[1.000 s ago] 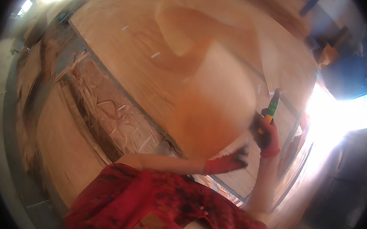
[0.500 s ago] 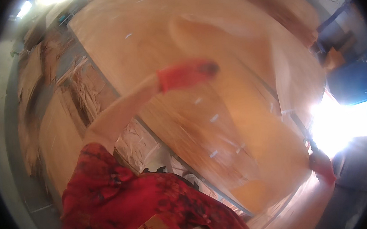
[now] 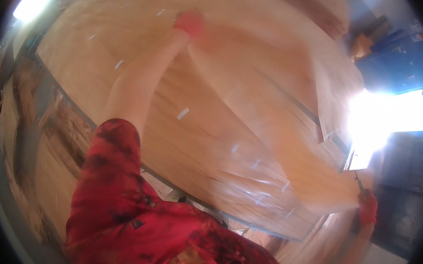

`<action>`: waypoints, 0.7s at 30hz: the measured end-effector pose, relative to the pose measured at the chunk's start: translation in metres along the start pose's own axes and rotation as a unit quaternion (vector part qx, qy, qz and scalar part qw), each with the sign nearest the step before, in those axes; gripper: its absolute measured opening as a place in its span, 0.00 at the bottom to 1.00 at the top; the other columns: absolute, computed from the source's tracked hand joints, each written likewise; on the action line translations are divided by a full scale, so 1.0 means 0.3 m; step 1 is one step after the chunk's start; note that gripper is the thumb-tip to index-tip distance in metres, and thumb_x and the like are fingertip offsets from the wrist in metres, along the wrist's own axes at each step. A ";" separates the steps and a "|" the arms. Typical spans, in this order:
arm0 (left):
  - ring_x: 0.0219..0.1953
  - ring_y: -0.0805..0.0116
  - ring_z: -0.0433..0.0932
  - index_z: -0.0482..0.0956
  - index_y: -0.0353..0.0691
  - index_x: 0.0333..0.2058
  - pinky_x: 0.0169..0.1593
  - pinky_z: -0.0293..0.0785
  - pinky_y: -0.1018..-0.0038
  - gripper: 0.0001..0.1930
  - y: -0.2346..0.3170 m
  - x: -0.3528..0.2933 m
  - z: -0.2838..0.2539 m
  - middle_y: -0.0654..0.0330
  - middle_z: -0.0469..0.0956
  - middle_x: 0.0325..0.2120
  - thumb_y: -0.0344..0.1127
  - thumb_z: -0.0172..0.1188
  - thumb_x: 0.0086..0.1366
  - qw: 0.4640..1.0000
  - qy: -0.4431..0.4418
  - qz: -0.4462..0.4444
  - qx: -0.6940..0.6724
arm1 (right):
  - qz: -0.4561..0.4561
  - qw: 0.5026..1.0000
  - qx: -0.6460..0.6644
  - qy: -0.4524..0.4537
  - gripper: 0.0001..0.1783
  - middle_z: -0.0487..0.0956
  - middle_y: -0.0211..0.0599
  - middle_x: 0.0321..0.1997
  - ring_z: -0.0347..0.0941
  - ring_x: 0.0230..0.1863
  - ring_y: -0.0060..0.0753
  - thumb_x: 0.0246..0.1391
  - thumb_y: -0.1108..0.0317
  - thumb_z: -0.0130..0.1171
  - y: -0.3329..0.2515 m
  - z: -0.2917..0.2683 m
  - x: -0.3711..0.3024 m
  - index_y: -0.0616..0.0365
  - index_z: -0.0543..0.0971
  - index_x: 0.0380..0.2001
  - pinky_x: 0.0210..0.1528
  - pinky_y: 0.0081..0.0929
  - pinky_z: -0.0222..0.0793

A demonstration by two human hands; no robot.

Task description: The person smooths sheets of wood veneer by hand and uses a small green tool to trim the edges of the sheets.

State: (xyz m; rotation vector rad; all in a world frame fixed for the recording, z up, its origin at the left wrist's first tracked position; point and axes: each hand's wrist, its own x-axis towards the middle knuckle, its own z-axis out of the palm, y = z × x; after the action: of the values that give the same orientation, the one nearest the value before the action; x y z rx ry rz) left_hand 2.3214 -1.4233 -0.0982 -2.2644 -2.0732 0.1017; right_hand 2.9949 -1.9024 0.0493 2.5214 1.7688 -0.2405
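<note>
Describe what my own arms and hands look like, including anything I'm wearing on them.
Your left hand and right hand both wear red gloves. Your left forearm is bare above the glove, up to a loose short sleeve, red with dark blotches. Blur hides any finer detail on the left glove, and I can't make out a right sleeve.

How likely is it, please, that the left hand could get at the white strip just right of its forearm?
Probably yes: the white strip lies uncovered on the wood sheet, closer in than the left hand, with nothing visible blocking it. Blur hides whether that hand holds anything.
</note>
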 end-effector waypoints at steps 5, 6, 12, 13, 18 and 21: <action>0.50 0.47 0.79 0.76 0.34 0.51 0.53 0.75 0.57 0.22 -0.428 0.101 0.075 0.46 0.80 0.45 0.42 0.58 0.63 0.883 0.352 -0.116 -0.288 | 0.054 0.992 0.109 0.029 0.08 0.79 0.47 0.32 0.78 0.37 0.53 0.54 0.76 0.58 0.257 0.146 0.059 0.55 0.75 0.38 0.39 0.39 0.71; 0.48 0.51 0.79 0.76 0.36 0.52 0.51 0.75 0.60 0.22 -0.532 0.076 0.161 0.49 0.80 0.45 0.43 0.59 0.63 0.836 0.316 -0.137 -0.427 | 0.044 0.995 0.083 0.039 0.09 0.79 0.47 0.33 0.78 0.38 0.53 0.54 0.76 0.58 0.223 0.183 0.074 0.55 0.75 0.39 0.40 0.40 0.71; 0.40 0.61 0.79 0.80 0.43 0.46 0.43 0.77 0.62 0.14 -1.136 -0.225 0.593 0.58 0.80 0.39 0.38 0.64 0.62 0.541 0.162 -0.328 -0.757 | -0.029 0.999 0.011 0.022 0.09 0.81 0.47 0.36 0.78 0.43 0.55 0.57 0.74 0.58 -0.149 0.407 0.395 0.55 0.75 0.41 0.42 0.45 0.71; 0.40 0.60 0.79 0.80 0.43 0.45 0.43 0.77 0.61 0.13 -1.151 -0.243 0.633 0.58 0.80 0.39 0.37 0.63 0.63 0.529 0.148 -0.299 -0.780 | -0.027 0.999 -0.023 0.019 0.09 0.81 0.45 0.37 0.78 0.43 0.54 0.57 0.74 0.57 -0.195 0.417 0.424 0.54 0.75 0.42 0.42 0.44 0.71; 0.40 0.57 0.79 0.76 0.43 0.43 0.41 0.78 0.58 0.10 -1.318 -0.271 0.545 0.58 0.79 0.38 0.37 0.61 0.64 0.504 0.218 -0.289 -0.784 | -0.035 0.995 -0.074 0.048 0.10 0.82 0.39 0.40 0.79 0.45 0.50 0.58 0.72 0.57 -0.322 0.551 0.617 0.51 0.74 0.43 0.48 0.43 0.69; 0.45 0.59 0.79 0.74 0.46 0.55 0.46 0.77 0.62 0.21 -1.257 -0.278 0.493 0.57 0.79 0.47 0.37 0.62 0.64 0.605 0.229 -0.370 -0.666 | 0.000 0.997 -0.047 0.054 0.10 0.82 0.35 0.43 0.78 0.48 0.46 0.58 0.69 0.58 -0.381 0.615 0.662 0.48 0.73 0.43 0.54 0.44 0.65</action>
State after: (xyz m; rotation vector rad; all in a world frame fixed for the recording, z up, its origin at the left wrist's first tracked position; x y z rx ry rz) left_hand 1.9260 -1.4724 -0.2089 -0.8949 -2.7398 -2.4101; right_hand 2.9360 -1.7027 -0.1585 2.5138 1.7713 -0.0214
